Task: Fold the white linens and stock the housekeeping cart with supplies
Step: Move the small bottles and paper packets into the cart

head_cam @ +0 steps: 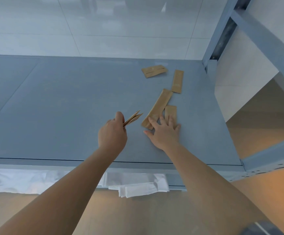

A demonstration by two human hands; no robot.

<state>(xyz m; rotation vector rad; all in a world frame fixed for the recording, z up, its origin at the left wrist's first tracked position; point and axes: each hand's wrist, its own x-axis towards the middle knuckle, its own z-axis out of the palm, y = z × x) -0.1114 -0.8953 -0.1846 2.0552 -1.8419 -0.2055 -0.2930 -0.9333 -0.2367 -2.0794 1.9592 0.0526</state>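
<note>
Several tan paper packets lie on the grey-blue shelf top (70, 102). My left hand (112, 133) grips a few thin packets (133, 118) that stick out edge-on to the upper right. My right hand (165, 131) lies flat with spread fingers, its fingertips touching a long packet (157, 108) and a short packet (170, 111) beside it. Farther back lie another short packet (177, 81) and a pair of packets (154, 71). Folded white linens (134, 187) sit on the lower shelf below the front edge.
A grey-blue metal upright (221, 31) and frame rise at the right of the shelf. A white tiled wall stands behind it. More white cloth (17, 181) lies on the lower shelf at left. Tan floor shows below.
</note>
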